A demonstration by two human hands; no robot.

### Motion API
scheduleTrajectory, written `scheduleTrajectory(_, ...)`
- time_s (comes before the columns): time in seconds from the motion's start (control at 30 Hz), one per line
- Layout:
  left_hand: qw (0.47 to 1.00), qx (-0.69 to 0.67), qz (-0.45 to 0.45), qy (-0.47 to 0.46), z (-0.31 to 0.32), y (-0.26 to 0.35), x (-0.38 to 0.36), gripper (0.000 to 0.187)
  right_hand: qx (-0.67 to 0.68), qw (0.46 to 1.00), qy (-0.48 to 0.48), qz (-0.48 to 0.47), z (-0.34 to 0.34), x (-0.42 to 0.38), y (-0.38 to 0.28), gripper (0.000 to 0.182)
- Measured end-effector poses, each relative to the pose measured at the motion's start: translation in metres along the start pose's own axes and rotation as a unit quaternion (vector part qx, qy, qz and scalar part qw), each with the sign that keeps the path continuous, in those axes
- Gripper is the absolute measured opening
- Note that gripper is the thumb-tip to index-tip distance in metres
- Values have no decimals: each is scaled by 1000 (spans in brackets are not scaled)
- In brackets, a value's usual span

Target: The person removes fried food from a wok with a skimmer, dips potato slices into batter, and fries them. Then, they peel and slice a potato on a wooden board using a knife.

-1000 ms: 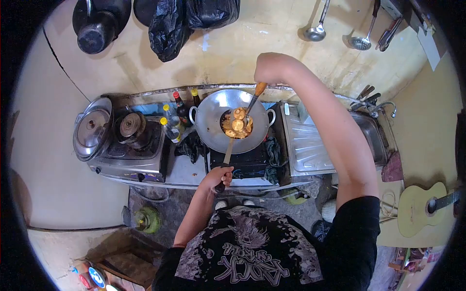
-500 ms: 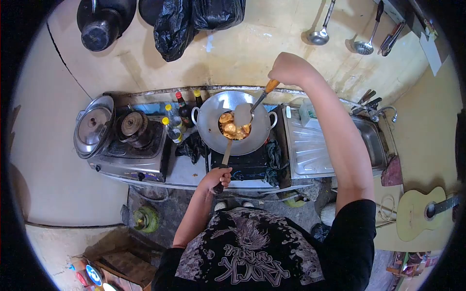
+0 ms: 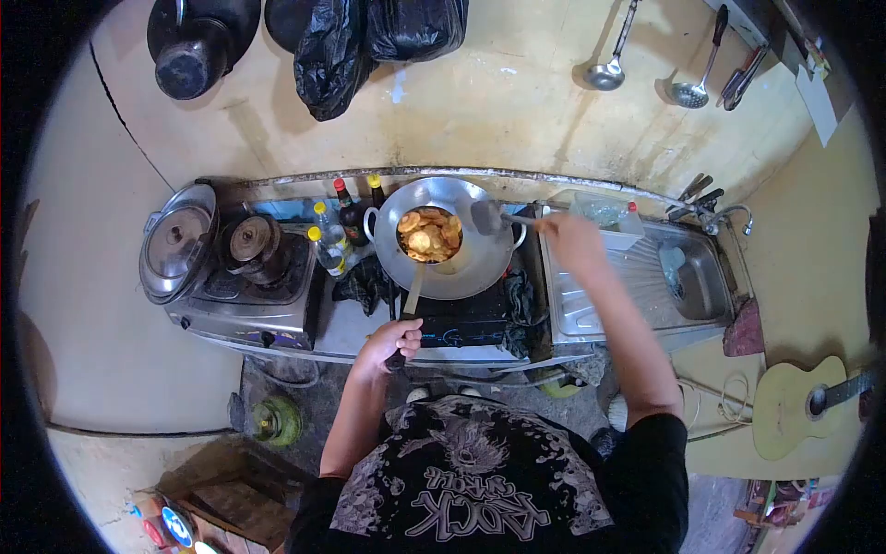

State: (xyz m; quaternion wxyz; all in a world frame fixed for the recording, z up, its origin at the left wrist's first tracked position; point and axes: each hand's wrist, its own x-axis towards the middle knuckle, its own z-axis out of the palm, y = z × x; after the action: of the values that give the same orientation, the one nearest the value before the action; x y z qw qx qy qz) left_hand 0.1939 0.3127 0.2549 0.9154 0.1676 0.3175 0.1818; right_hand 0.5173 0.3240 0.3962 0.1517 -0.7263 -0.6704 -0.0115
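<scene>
My left hand (image 3: pixel 389 345) is wrapped round the dark grip of a skimmer with a flat metal handle (image 3: pixel 413 294). Golden-brown fried pieces (image 3: pixel 430 234) fill its round head, over the middle of a large silvery wok (image 3: pixel 392 270). My right hand (image 3: pixel 574 244) grips a spatula (image 3: pixel 486 218), its fingers closed on the handle. The spatula's broad blade is over the right side of the wok, apart from the fried pieces. The wok stands on a black stove (image 3: pixel 452 331).
Several bottles (image 3: pixel 329 226) stand left of the wok, beside a second stove with a lidded pot (image 3: pixel 257 242). On the right are a steel sink (image 3: pixel 709 294) and a clear plastic container (image 3: pixel 604 217). A ladle (image 3: pixel 606 74) and a slotted skimmer (image 3: pixel 692 92) hang on the wall.
My right hand has come down from high over the wok to its right side, drawing the spatula off the fried pieces. My left hand and the loaded skimmer have shifted slightly left.
</scene>
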Motion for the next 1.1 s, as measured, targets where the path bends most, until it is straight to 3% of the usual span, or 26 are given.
scheduleTrajectory(0.17,998,-53,24,7,11,12,-17,25,-4,996,83,-39,87,-69,11,32)
scheduleTrajectory(0.27,998,-68,12,-15,8,19,-17,23,-78,990,79,-84,134,-99,19,41)
scheduleTrajectory(0.37,997,-75,5,-28,7,23,-20,22,-66,991,85,-74,168,-127,16,49)
scheduleTrajectory(0.5,996,-79,-12,-50,0,24,-23,21,-52,997,50,4,188,-152,-7,52)
scheduleTrajectory(0.63,995,-81,-30,-43,-1,24,-28,25,9,995,8,103,205,-164,-22,44)
scheduleTrajectory(0.73,992,-91,-63,-55,-13,22,-26,26,72,986,43,143,200,-165,-33,43)
scheduleTrajectory(0.83,990,-83,-80,-86,-17,24,-29,26,104,973,142,152,179,-164,-41,50)
scheduleTrajectory(0.97,996,-36,-72,-32,-15,29,-31,29,117,920,277,251,189,-191,-36,52)
scheduleTrajectory(1.0,996,-21,-79,-38,-16,29,-32,30,187,898,256,305,188,-205,-37,52)
scheduleTrajectory(1.1,995,24,-90,-42,-13,29,-37,33,220,866,216,394,197,-261,-35,51)
